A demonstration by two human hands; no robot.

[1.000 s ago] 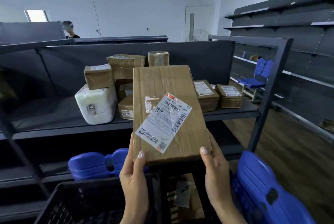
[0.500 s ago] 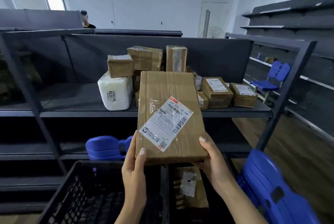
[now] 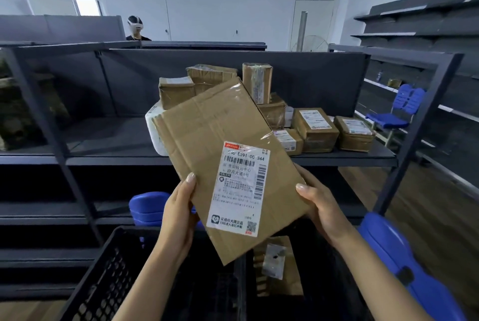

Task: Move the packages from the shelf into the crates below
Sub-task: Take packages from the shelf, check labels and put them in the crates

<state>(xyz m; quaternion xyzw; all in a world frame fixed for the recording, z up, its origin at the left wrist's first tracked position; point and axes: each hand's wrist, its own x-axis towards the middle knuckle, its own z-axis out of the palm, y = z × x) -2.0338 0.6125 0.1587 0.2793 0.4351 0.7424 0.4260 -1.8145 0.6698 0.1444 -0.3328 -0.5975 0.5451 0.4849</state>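
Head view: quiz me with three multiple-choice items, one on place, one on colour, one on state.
1. Where is the flat brown cardboard package? A on the shelf; B held over the black mesh-walled plastic crates; C on the floor.
2. Its printed shipping label is mostly: A white; B yellow; C green.
3. The left hand and right hand: A both grip it; B only one grips it; C neither touches it.
Answers: B, it is raised above the crates; A, its ground is white; A, a thumb lies on each side.
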